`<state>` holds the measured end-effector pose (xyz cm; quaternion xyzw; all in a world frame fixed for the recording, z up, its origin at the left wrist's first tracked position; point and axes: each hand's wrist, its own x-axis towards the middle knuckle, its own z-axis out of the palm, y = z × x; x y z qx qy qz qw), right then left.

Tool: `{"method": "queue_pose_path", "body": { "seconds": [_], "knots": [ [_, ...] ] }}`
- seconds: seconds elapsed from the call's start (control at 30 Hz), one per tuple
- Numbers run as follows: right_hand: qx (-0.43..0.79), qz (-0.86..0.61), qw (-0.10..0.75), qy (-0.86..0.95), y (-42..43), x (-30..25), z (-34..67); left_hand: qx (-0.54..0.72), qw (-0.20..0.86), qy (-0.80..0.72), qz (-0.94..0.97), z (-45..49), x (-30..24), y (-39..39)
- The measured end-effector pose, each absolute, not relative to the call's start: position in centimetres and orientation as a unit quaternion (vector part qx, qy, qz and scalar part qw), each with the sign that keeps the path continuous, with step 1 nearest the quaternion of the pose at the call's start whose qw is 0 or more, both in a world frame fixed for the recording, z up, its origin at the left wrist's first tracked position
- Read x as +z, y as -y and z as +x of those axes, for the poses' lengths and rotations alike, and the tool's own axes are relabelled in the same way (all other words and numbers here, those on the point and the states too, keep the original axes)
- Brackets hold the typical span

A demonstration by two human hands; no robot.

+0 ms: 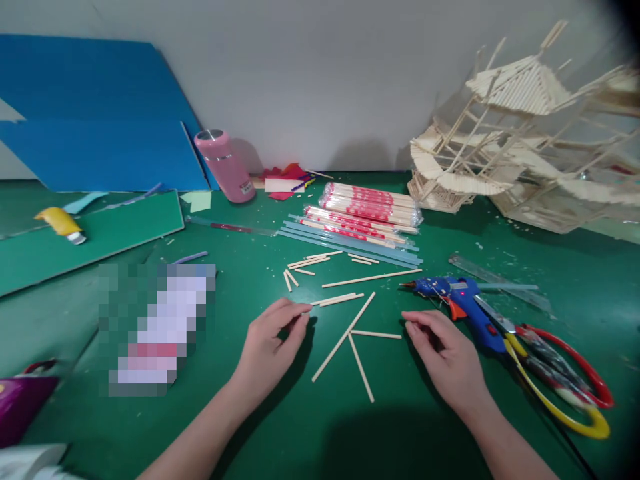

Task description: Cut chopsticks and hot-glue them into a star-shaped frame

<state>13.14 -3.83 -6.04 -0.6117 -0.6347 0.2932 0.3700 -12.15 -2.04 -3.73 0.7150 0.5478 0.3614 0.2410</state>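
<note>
My left hand [280, 340] hovers over the green table, thumb and index fingertip drawn together with no object visible between them. Its fingertips are beside the end of a pair of short wooden sticks [343, 300]; whether they touch is unclear. My right hand [445, 353] has its thumb and index finger close together too, holding nothing visible. Just left of its fingertips ends a short stick [376, 335]. That stick and another short stick [361, 368] fan out from a longer slanted stick [330, 357]. A blue glue gun [467, 310] lies behind my right hand, its nozzle pointing left.
Scissors [555, 373] with red and yellow handles lie right. Behind are wrapped stick bundles [370, 203], translucent glue sticks [350, 245] and a pink flask [227, 167]. A wooden stick model [500, 147] stands back right. A yellow cutter [60, 223] lies left.
</note>
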Motion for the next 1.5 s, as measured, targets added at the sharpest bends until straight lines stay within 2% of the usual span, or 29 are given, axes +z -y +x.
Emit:
{"method": "queue_pose_path", "body": {
  "seconds": [0.13, 0.47, 0.67, 0.87, 1.13, 1.5],
  "knots": [
    [0.289, -0.610, 0.378, 0.634, 3.9, -6.3, 13.2, 0.340, 0.257, -0.497, 0.756, -11.8, -4.1, 2.3],
    [0.259, -0.598, 0.373, 0.660, 4.8, -5.5, 12.7, 0.190, 0.192, -0.390, 0.880, -9.9, -3.9, 2.6],
    [0.244, -0.514, 0.280, 0.773, 7.4, -5.3, 11.1, 0.194, 0.192, -0.391, 0.879, -9.2, -4.7, 2.1],
    [0.217, -0.545, 0.224, 0.778, 8.2, -5.5, 10.0, 0.200, 0.221, -0.408, 0.863, -9.3, -5.3, 1.9],
    [0.209, -0.540, 0.201, 0.791, 8.0, -5.6, 9.9, 0.164, 0.180, -0.381, 0.892, -9.0, -5.5, 1.5],
    [0.220, -0.538, 0.186, 0.792, 8.0, -5.6, 10.1, 0.149, 0.175, -0.380, 0.896, -9.0, -5.6, 1.5]
  ]
}}
